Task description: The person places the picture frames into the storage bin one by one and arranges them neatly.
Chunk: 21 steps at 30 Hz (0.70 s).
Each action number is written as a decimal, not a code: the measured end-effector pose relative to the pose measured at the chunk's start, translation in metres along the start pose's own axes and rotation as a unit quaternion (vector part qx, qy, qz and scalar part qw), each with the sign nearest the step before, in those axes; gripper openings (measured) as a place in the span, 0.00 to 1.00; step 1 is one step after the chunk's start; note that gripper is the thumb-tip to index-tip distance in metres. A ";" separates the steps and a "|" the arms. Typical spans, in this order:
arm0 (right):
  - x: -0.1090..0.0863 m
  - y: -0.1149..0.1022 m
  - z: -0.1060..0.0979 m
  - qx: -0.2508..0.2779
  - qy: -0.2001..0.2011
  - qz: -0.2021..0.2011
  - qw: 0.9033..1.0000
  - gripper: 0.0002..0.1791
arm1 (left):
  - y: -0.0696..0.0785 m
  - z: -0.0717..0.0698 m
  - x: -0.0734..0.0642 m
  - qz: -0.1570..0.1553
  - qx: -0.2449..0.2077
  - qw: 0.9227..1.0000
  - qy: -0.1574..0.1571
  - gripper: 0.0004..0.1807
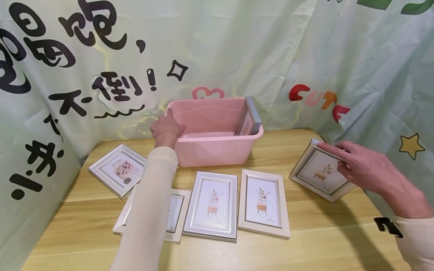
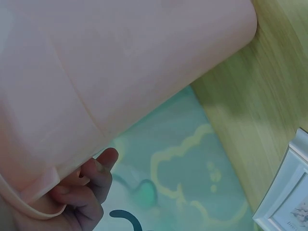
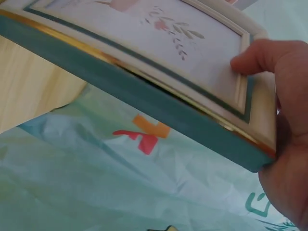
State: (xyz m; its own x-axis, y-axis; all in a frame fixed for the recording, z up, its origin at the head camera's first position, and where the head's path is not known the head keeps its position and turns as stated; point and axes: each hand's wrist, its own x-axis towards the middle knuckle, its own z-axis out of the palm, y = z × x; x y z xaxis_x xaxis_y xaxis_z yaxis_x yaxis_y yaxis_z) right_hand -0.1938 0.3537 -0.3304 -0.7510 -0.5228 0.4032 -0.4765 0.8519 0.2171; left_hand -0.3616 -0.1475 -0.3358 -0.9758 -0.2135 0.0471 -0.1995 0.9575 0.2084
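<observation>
Here, the right hand pinches a tilted frame, its one-end hold risking a slip; left hand grips bin.

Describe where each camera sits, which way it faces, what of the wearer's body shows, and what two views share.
Head: on the head, facing forward and down at the pink bin and picture frames; left hand, right hand and sleeves show.
Left wrist: on that wrist, facing the bin's outer wall; curled fingers at its rim show.
Right wrist: on that wrist, facing the held frame; thumb and part of the hand show.
Shared: head and left wrist both show the bin.
</observation>
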 end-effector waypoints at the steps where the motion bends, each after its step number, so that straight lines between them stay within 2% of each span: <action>1: 0.001 -0.001 -0.002 0.002 -0.010 0.001 1.000 0.45 | 0.000 0.000 0.000 0.000 -0.001 1.000 -0.001 0.42; 8: 0.012 -0.009 -0.011 0.028 -0.083 0.021 0.996 0.47 | 0.001 0.000 -0.002 0.001 -0.001 1.000 0.004 0.42; 21: 0.020 -0.016 -0.016 0.054 -0.113 0.081 0.989 0.44 | 0.001 0.000 -0.002 -0.001 -0.002 1.000 0.011 0.43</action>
State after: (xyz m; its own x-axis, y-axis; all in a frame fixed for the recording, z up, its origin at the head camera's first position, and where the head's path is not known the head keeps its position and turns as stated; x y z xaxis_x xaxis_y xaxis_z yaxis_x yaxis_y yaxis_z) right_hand -0.1934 0.3301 -0.3115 -0.8987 -0.3828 0.2141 -0.3781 0.9235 0.0643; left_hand -0.3603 -0.1459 -0.3358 -0.9731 -0.2199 0.0690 -0.2010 0.9562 0.2128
